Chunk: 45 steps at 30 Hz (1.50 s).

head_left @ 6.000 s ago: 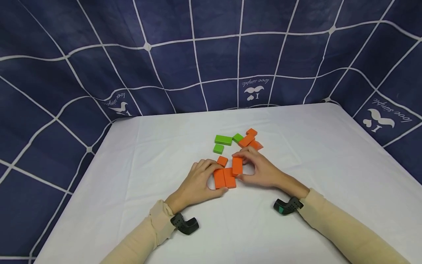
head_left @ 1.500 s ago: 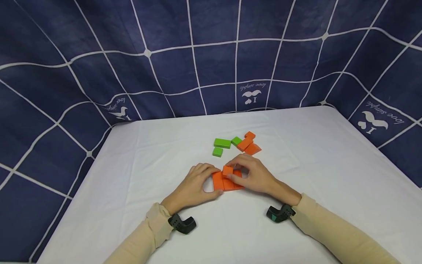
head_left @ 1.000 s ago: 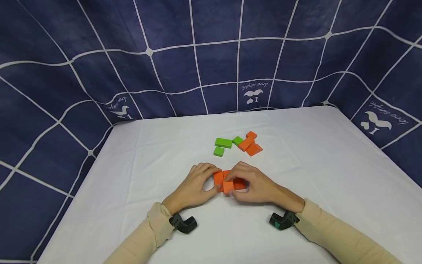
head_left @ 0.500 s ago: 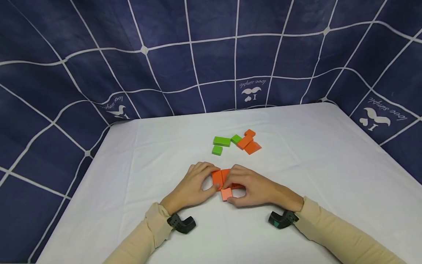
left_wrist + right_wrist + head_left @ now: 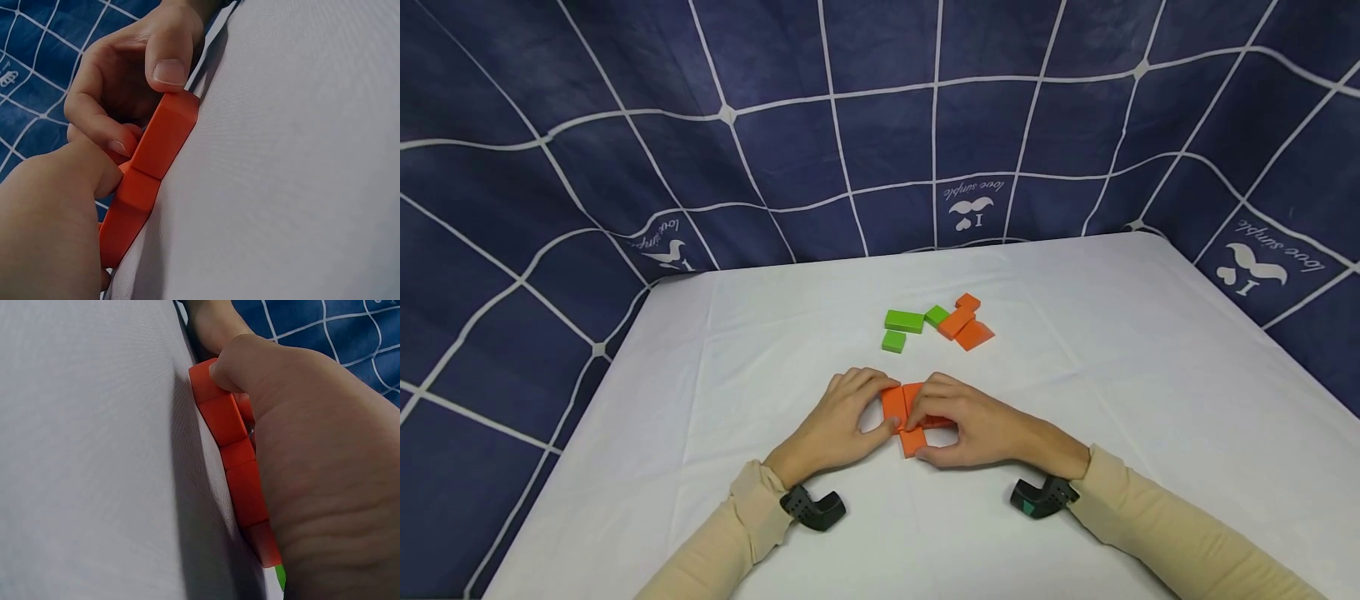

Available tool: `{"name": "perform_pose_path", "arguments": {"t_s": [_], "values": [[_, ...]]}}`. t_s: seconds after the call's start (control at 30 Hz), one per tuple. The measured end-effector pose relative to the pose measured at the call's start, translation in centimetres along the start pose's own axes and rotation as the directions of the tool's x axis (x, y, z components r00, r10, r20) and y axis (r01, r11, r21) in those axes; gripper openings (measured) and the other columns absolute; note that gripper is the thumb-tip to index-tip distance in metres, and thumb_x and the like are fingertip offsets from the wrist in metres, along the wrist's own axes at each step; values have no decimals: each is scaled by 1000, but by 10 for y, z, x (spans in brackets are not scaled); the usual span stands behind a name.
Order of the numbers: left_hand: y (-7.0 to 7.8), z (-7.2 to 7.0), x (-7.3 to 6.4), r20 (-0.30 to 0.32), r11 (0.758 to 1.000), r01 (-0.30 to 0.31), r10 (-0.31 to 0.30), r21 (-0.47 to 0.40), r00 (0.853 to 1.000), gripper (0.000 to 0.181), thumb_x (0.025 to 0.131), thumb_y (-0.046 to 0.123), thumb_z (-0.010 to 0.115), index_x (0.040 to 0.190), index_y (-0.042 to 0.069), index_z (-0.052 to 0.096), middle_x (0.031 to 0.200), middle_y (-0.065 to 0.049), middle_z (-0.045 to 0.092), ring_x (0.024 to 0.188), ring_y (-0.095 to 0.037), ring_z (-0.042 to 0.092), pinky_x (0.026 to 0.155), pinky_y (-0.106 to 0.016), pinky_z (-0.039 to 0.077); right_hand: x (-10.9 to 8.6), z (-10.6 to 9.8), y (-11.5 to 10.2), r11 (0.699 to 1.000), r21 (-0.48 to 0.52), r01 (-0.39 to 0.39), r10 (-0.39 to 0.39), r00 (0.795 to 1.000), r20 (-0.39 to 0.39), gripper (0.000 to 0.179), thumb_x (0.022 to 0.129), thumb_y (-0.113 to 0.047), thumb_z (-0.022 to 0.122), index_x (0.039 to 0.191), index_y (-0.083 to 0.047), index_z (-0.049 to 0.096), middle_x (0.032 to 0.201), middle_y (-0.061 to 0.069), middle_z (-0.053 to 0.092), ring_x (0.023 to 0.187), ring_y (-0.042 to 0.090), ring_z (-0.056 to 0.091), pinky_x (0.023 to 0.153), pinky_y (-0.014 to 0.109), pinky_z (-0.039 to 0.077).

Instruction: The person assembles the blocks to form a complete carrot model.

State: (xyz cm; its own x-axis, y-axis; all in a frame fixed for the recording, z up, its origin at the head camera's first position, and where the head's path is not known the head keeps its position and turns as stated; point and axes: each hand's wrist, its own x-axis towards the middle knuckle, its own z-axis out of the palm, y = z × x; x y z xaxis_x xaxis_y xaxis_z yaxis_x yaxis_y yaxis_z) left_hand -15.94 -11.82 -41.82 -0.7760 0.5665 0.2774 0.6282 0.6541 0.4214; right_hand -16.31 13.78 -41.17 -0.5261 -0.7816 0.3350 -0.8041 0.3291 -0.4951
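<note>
In the head view, orange rectangular blocks lie side by side on the white cloth. My left hand point(image 5: 838, 421) holds the leftmost orange block point(image 5: 893, 403) between fingertips at its far end and thumb at its near end. A second orange block point(image 5: 912, 392) lies against its right side, partly under my right fingers. My right hand point(image 5: 973, 425) pinches a small orange block point(image 5: 913, 443), flat at the near edge of the row. More orange point(image 5: 938, 422) shows beneath the right hand, mostly covered. The left wrist view shows the right thumb on the near face of the small block point(image 5: 165, 134).
Farther back lie a long green block point(image 5: 905, 322), a small green block point(image 5: 893, 341) and another green block point(image 5: 936, 315). Beside these sits a cluster of orange pieces point(image 5: 957, 322). A dark blue curtain point(image 5: 880, 125) hangs behind the white-covered table point(image 5: 760, 325).
The right hand first set an orange block at the row's right, then took the small orange block from behind the row to its near edge. Tilted before, that block now lies flat. Left hand stays.
</note>
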Motion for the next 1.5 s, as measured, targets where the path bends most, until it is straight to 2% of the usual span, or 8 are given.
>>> {"name": "perform_pose_path", "arguments": {"t_s": [0.4, 0.9, 1.17, 1.5], "values": [[1, -1, 1, -4, 1000, 3, -3, 4, 1000, 42, 97, 39, 65, 133, 17, 64, 130, 4, 62, 124, -17, 53, 105, -39, 38, 1, -1, 1, 1000, -2, -5, 5, 1000, 7, 19, 89, -35, 80, 105, -30, 72, 108, -23, 60, 111, 0, 51, 99, 27, 48], [1, -2, 1, 8, 1000, 3, -3, 8, 1000, 44, 98, 42, 64, 135, 17, 64, 132, 3, 61, 125, -18, 52, 106, -41, 38, 2, -2, 1, 999, -16, 41, -41, 999, -9, 17, 89, -35, 81, 102, -29, 72, 105, -19, 60, 108, 2, 51, 95, 27, 49], [0, -1, 0, 28, 1000, 12, -12, 9, 1000, 46, 99, 43, 63, 137, 17, 64, 132, 4, 60, 125, -16, 52, 106, -39, 38, 1, 0, 1, 1000, -10, 23, -23, 1000, -8, 17, 87, -34, 82, 101, -29, 72, 105, -21, 60, 108, 1, 51, 96, 27, 49], [0, 0, 0, 18, 1000, 3, -4, 16, 1000, 46, 99, 43, 62, 136, 17, 64, 131, 3, 60, 124, -16, 52, 105, -39, 38, 1, 0, 1, 1000, -3, 25, -25, 1000, -11, 17, 89, -34, 81, 102, -29, 72, 105, -18, 62, 109, 4, 52, 96, 28, 49]]}}
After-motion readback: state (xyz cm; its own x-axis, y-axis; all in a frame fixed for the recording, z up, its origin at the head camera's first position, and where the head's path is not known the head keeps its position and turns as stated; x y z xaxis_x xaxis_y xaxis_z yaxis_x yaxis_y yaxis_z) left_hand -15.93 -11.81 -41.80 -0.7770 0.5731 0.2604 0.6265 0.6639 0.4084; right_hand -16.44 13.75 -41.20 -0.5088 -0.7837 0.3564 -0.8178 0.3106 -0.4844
